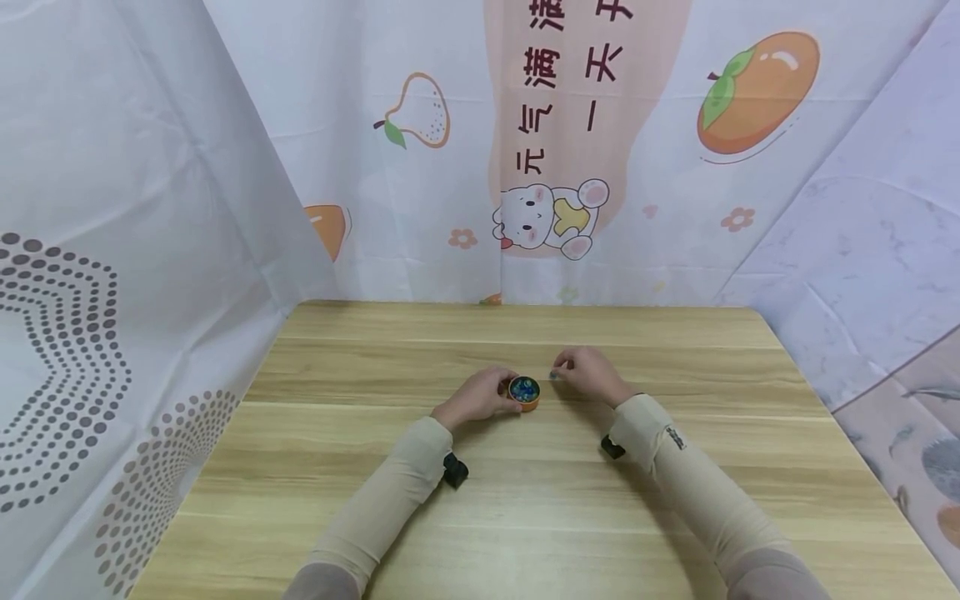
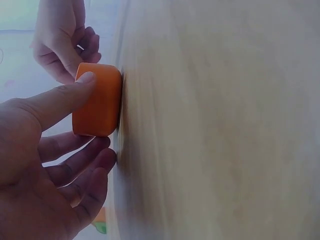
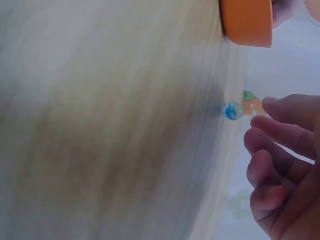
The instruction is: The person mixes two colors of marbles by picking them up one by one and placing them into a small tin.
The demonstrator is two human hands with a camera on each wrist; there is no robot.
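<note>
A small round orange container [image 1: 527,403] stands upright on the wooden table, with blue-green glassy contents, apparently marbles, showing at its top. My left hand [image 1: 480,395] grips its side between thumb [image 2: 62,102] and fingers; the other fingers curl loosely below it in the left wrist view. To the container's right lies a clear glass marble [image 3: 233,110] with a blue swirl. My right hand [image 1: 591,374] hovers just beside this marble. In the right wrist view its thumb and fingertips are loosely bent and apart from the marble, with nothing between them.
The wood-grain table [image 1: 525,517] spreads around both hands. Behind it hangs a white cloth [image 1: 435,183] printed with fruit and a cartoon bear, and patterned cloths hang at the left and right. A black wrist camera [image 1: 455,471] sits under the left sleeve.
</note>
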